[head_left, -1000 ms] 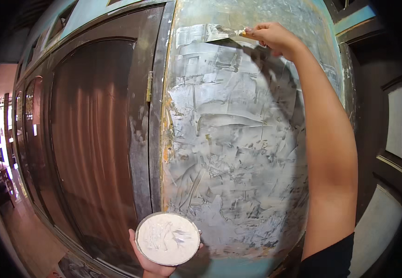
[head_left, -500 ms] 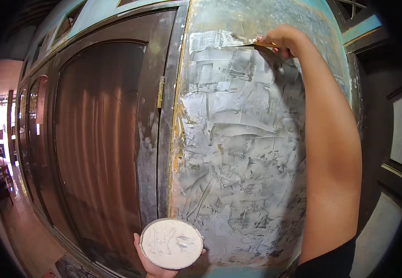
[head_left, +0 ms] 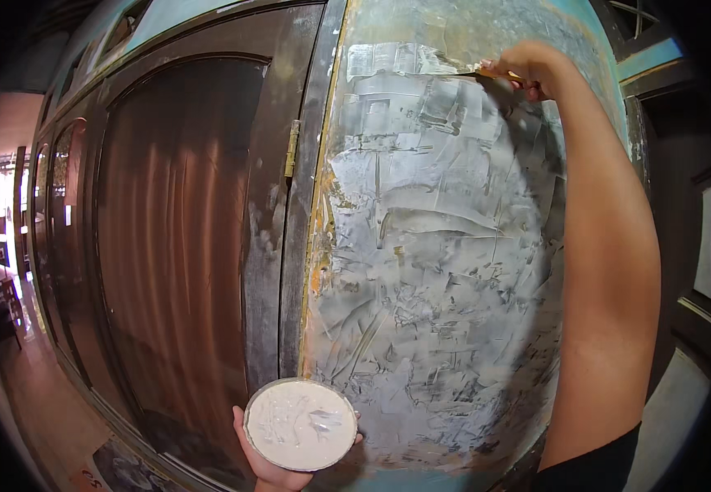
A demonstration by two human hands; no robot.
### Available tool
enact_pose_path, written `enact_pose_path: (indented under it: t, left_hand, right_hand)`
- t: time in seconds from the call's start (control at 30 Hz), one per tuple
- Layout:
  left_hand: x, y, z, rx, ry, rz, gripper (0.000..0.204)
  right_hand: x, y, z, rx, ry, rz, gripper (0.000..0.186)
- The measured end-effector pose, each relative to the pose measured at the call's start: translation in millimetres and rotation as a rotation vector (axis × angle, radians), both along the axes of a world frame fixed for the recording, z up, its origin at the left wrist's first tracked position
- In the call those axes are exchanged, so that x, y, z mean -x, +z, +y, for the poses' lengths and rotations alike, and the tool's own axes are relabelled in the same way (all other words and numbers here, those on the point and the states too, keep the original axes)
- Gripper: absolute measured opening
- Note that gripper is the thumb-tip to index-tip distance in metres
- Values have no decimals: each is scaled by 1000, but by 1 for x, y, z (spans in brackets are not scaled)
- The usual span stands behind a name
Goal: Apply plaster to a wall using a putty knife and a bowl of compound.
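My right hand (head_left: 533, 70) is raised high against the wall (head_left: 429, 271), its fingers wrapped round the handle of a putty knife (head_left: 464, 75). The thin blade points left and lies at the wall, beside a bright patch of white filler (head_left: 384, 59). Streaky white and grey filler covers most of the wall below. Low down, my left hand (head_left: 269, 473) grips a round bowl (head_left: 300, 425) from beneath and around its sides. Thick creamy-white paste fills the bowl, with scrape marks on its surface. The bowl hides most of the left fingers.
Left of the wall stands a dark wooden door (head_left: 278, 254) in a frame, with a brass hinge (head_left: 292, 148) and a brown curtain (head_left: 179, 246) behind its panel. Another dark wooden frame (head_left: 675, 164) is at the right. A tiled floor (head_left: 40, 394) stretches away at far left.
My right hand and the putty knife have moved right along the upper wall. The view has shifted slightly; the left hand still holds the bowl.
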State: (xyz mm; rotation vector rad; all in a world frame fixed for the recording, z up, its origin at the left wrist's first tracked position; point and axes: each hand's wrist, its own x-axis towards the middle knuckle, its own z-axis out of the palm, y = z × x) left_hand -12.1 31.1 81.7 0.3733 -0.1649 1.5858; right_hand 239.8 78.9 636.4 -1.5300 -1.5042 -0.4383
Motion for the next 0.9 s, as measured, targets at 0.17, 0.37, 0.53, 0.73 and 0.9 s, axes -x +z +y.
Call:
enact_pose_path:
  t: [0.17,0.37,0.53,0.73,0.9]
  left_hand:
    - [-4,0,-2,-40,-14,43,98]
    - [-13,3,-4,-74,-21,95,98]
    - [-17,6,-4,-90,-49,140,99]
    - [-21,3,1,-46,21,210,110]
    - [-23,8,-6,-69,5,215,106]
  right_hand:
    - [-8,0,1,-14,14,29,54]
    - [-20,-5,-3,-9,19,8,47]
    - [-26,-8,-6,18,56,27,46]
    - [-41,-7,-2,-8,36,43,43]
    - [-52,-11,-7,-1,80,52,44]
